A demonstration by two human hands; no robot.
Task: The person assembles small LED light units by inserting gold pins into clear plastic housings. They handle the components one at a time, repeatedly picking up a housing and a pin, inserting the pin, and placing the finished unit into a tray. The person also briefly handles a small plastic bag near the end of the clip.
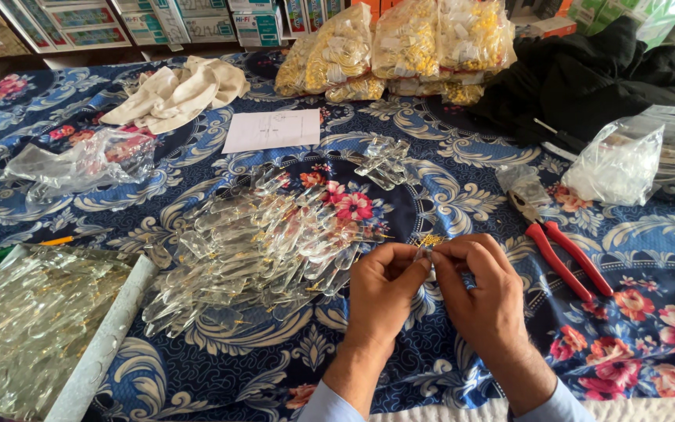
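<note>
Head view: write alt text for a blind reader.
Two bare hands, left hand and right hand, pinch a small clear glass piece together over a blue floral tablecloth. A heap of clear glass crystal drops lies left; red-handled pliers right.

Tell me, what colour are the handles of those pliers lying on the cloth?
Red, on the pliers; the head view shows them.

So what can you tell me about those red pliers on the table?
The pliers have two long red handles, likely plastic-coated, and grey metal jaws. They lie flat on the blue flowered cloth, jaws pointing up-left toward a small clear bag, handles slightly spread toward the lower right. Nobody is holding them; they lie just right of the right hand, apart from it.
</note>
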